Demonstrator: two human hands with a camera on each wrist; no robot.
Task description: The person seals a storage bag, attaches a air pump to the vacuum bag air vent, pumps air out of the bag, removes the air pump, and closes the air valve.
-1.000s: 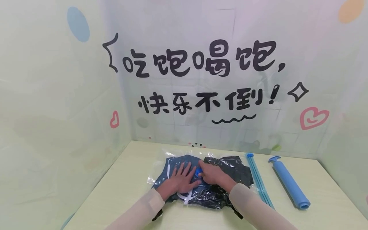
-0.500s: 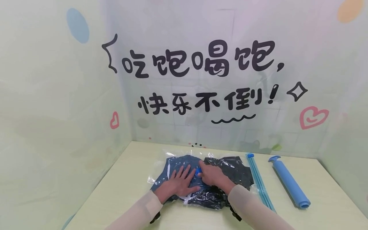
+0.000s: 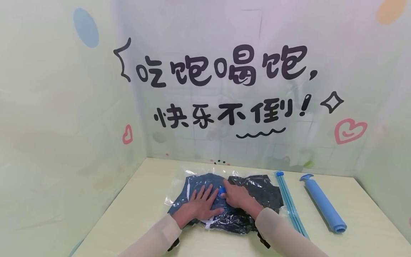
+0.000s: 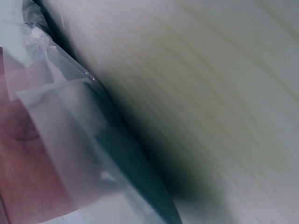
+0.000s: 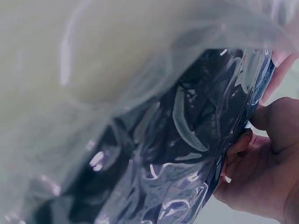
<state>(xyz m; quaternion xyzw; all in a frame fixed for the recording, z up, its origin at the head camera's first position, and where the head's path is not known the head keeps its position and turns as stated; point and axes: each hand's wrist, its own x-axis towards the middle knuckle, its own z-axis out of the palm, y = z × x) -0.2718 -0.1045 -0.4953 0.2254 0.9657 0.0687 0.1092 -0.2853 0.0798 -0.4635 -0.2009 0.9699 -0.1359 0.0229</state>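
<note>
A clear vacuum storage bag [image 3: 176,184] with dark clothes inside lies flat on the table. Through the plastic, blue-grey cloth [image 3: 205,178] shows on the left and black cloth [image 3: 260,185] on the right. My left hand [image 3: 202,207] rests on the bag, fingers spread and straight. Beside it, my right hand [image 3: 239,195] has its thumb and forefinger at either side of the blue valve cap [image 3: 222,192], pinching it; part of the cap is covered. The right wrist view shows that hand [image 5: 261,168] with curled fingers, behind the glossy bag [image 5: 173,154].
To the right of the bag lies a teal sealing strip [image 3: 289,200] with a blue slider [image 3: 280,174]. Farther right is a blue hand pump [image 3: 325,207] with its handle toward the back wall. Printed panels [image 3: 205,142] enclose the table [image 3: 138,200].
My left hand has slid slightly toward me on the bag, mostly within the first half second. My right hand stays at the valve cap, nearly still.
</note>
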